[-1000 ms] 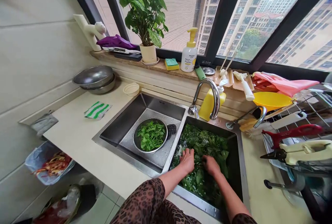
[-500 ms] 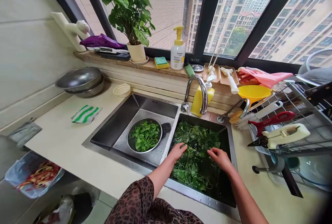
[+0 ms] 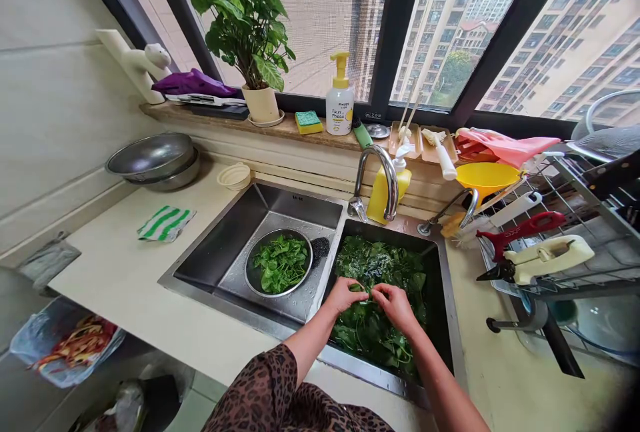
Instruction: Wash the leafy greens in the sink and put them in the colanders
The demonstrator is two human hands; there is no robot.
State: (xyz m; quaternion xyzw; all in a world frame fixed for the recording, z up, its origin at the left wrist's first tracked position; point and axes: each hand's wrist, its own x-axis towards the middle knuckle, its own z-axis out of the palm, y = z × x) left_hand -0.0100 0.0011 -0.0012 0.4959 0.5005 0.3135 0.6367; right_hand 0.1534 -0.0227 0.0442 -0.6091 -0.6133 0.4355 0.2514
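Left grip: the left hand (image 3: 345, 295), just right of the frame's centre, pinched a green leaf (image 3: 356, 288).
Right grip: the right hand (image 3: 395, 305) had thumb and fingertips pressed together beside it; any stem between could not be told.
Greens: the mass of greens (image 3: 357, 335) lay in water in the right basin (image 3: 453, 325), lower right of centre.
Slip risk: wet fingers could have lost the leaf into the water.
Missed-leaf risk: overlapping greens could have hidden bad pieces.
Pump bottle: upper centre, the pump bottle (image 3: 339, 112) read "FRUIT" and "FRESH"; the smaller line above was unclear.
Window frame: the lettering on the window frame (image 3: 385, 79) was too small to read.
Red handle: marks on the red handle (image 3: 530, 229), right side, were illegible.
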